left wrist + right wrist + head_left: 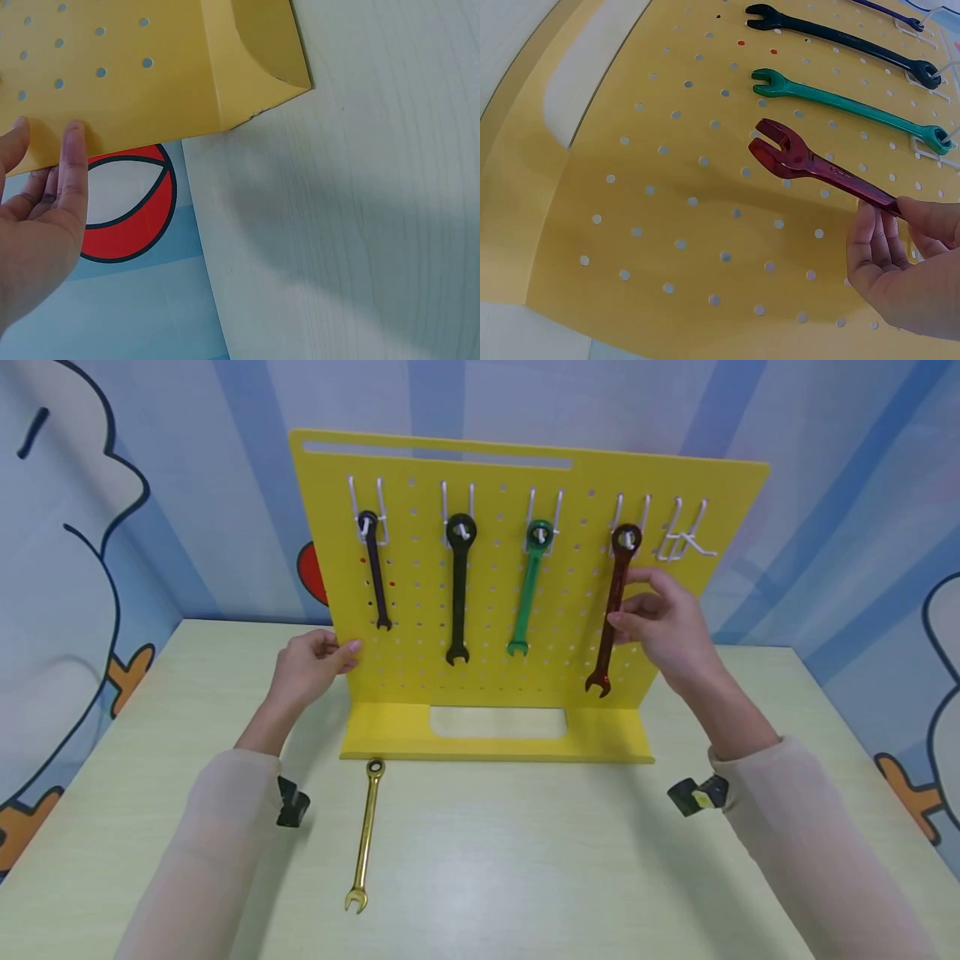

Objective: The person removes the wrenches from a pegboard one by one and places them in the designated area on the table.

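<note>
A yellow pegboard (480,677) stands upright on the table. My left hand (306,667) pinches its left edge, thumb on the front face and other fingers behind. My right hand (667,622) holds a red combination wrench (610,610) by its shaft between thumb and fingers. The ring end of this wrench is at the fourth hook, with the hook tip showing through the ring. In the right wrist view its open end (784,150) stands off the board. A purple wrench (377,577), a black wrench (459,593) and a green wrench (528,593) hang on the other hooks.
A gold wrench (366,835) lies on the table (510,860) in front of the board's base. At the board's right end is a bare white hook (682,539). A blue patterned backdrop (225,485) rises behind the table.
</note>
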Available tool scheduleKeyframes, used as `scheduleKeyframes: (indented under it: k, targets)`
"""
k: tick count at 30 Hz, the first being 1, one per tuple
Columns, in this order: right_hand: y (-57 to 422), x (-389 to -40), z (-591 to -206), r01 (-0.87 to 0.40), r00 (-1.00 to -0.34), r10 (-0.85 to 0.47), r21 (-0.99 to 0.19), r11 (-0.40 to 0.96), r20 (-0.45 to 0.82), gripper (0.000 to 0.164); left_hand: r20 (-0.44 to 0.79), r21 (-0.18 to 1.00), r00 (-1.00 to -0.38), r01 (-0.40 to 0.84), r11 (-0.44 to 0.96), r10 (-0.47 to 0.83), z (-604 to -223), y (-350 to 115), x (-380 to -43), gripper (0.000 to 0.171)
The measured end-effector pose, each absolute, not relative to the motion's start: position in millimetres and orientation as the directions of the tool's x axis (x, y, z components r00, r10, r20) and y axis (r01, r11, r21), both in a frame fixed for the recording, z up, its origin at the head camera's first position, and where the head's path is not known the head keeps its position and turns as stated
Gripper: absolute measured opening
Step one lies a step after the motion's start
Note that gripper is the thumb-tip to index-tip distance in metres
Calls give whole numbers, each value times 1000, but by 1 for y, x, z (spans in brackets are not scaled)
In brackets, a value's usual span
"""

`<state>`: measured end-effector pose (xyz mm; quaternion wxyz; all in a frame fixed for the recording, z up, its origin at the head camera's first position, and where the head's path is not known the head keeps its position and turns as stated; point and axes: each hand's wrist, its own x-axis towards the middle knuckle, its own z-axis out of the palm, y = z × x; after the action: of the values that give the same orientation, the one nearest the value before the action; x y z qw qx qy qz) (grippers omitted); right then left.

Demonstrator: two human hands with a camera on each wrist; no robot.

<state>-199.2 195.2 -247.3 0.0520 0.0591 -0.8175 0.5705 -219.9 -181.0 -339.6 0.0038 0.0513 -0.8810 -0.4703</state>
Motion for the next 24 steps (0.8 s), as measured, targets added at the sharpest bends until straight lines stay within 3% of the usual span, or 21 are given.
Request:
scheduleKeyframes:
  k: [5, 11, 24]
  targets:
    - [196, -199, -246, -155, -988, -37, -927, 343, 151, 37, -57, 819, -989, -123, 560, -134, -347, -183, -227, 53]
    - [198, -199, -245, -157, -988, -41, -934, 320, 152, 36, -46, 829, -994, -95, 551, -101, -338, -180, -219, 45]
    - [202, -195, -241, -157, -988, -58, -933, 324, 146, 36, -41, 822, -995, -87, 562, -94, -338, -180, -219, 44]
